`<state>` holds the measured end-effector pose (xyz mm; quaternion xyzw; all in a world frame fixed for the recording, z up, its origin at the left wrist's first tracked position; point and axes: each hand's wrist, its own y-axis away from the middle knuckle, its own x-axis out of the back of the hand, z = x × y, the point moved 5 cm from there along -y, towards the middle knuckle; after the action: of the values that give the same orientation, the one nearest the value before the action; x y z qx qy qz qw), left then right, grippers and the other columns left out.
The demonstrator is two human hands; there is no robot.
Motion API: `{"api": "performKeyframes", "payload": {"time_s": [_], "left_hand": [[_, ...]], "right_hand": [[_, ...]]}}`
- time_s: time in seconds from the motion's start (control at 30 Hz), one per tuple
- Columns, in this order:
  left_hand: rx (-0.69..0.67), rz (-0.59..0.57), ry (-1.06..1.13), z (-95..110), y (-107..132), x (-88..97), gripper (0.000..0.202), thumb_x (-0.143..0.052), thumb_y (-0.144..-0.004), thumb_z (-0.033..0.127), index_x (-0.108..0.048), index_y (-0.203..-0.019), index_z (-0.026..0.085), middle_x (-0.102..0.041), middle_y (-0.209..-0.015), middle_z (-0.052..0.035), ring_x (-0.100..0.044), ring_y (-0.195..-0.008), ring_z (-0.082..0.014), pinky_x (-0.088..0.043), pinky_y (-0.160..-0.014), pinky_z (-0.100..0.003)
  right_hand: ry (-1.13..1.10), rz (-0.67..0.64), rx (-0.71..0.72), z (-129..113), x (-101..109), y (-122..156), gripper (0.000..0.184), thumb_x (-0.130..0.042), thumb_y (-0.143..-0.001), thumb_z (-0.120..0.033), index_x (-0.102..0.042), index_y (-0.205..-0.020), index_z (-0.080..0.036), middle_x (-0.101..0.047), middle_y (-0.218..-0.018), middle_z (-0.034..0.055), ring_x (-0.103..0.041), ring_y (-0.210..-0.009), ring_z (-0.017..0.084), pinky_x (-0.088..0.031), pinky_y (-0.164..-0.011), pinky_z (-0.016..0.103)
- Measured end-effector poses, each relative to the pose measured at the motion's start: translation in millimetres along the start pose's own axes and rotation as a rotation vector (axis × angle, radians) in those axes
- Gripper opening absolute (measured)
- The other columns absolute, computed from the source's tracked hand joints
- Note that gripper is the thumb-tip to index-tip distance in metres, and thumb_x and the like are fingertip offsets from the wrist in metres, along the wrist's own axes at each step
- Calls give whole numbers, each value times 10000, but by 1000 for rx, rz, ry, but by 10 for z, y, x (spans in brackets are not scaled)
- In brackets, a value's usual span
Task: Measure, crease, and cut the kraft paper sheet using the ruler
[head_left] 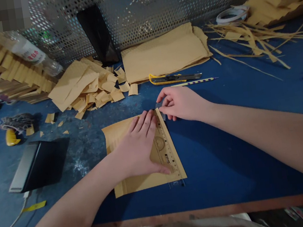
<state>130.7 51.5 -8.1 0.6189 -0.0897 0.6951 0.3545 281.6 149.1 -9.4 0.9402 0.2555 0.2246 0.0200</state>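
Note:
My left hand (136,149) lies flat, fingers stretched out, on a brown kraft paper sheet (142,186). Its fingertips and thumb rest on a clear ruler (168,150) that runs along the sheet's right side, its near end sticking out past the paper. At the sheet's far right corner, my right hand (185,103) is closed, thumb and fingers drawn together. A small piece of clear plastic shows at those fingertips; whether it is part of the ruler I cannot tell. Just beyond lie a yellow utility knife (174,77) and a pale pencil with purple spots (195,82).
Paper scraps (94,87) and a stack of kraft sheets (162,53) lie behind my hands. A dark phone (99,34) leans on the perforated metal panel (140,13). Paper strips (251,39) and tape (232,14) are at right; a black device (37,165) with a cable stands left.

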Motion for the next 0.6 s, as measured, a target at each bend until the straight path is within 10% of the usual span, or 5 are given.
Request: {"api": "performKeyframes", "payload": {"time_s": [0.6], "left_hand": [[7,-24,5,-15,-7,3,1417,-498,-715,949,-19,-1617,-33,74,-1685,-282,73,-1588,-415,14,-1288,-541]], "right_hand": [[7,-2,8,12,12,1,169,-665,-828,-113,-574,-942,-199,-660,-607,-33,-603,-441,114,-477,-434,233]]}}
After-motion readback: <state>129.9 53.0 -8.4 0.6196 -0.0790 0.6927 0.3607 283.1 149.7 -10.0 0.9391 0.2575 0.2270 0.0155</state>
